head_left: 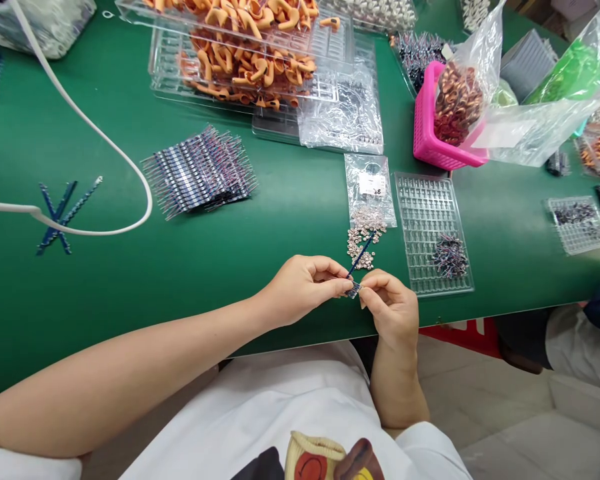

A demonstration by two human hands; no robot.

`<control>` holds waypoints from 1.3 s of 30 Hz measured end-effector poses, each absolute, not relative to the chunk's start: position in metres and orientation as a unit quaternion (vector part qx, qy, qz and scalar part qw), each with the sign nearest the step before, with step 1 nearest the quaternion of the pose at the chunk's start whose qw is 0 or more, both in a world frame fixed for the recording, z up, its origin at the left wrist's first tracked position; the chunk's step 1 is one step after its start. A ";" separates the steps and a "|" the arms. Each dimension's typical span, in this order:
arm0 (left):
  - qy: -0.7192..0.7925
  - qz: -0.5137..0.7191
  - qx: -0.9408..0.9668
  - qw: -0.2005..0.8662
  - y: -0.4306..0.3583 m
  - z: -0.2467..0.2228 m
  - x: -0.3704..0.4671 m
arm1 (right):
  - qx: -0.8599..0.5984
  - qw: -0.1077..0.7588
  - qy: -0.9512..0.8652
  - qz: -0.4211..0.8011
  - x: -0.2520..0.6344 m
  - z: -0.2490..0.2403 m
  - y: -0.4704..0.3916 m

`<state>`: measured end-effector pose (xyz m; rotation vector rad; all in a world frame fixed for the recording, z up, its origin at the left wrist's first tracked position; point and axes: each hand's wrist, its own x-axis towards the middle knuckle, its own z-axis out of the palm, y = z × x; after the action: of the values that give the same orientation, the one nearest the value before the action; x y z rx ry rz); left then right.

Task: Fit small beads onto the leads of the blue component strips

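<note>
My left hand (316, 288) is closed in a pinch on a thin dark-blue strip (363, 255), which slants up and away over the table. A small dark piece with fine light lines (353, 289) shows between my two hands; I cannot tell whether it is part of the strip. The thumb and forefinger of my right hand (387, 301) pinch together at its right edge, and what they hold is too small to make out. Just beyond the hands lie many small round pale-pink parts (359, 241), spilled below a clear labelled bag (370, 183).
Right of my hands, a clear ribbed tray (420, 220) bears a pile of small wired parts (450, 257). Stacked strips with wires (200, 172) and crossed blue strips (60, 217) lie left, by a white cable (105, 137). Orange earphone-shaped shells (250, 60) and a pink basket (425, 133) stand farther back.
</note>
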<state>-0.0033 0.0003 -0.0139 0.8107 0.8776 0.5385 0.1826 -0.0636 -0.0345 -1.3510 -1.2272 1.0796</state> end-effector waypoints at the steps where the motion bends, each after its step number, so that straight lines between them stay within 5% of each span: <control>1: 0.407 0.251 0.379 0.792 0.000 -0.014 -0.003 | -0.554 0.490 -0.504 0.445 0.182 -0.035 -0.064; 39: 0.399 0.219 0.588 0.669 -0.003 -0.018 -0.005 | -0.525 0.444 -0.517 0.511 0.189 -0.031 -0.061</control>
<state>-0.0054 -0.0027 -0.0179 1.3248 0.8999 0.4939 0.1888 -0.0611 -0.0311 -1.3005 -1.2813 1.2662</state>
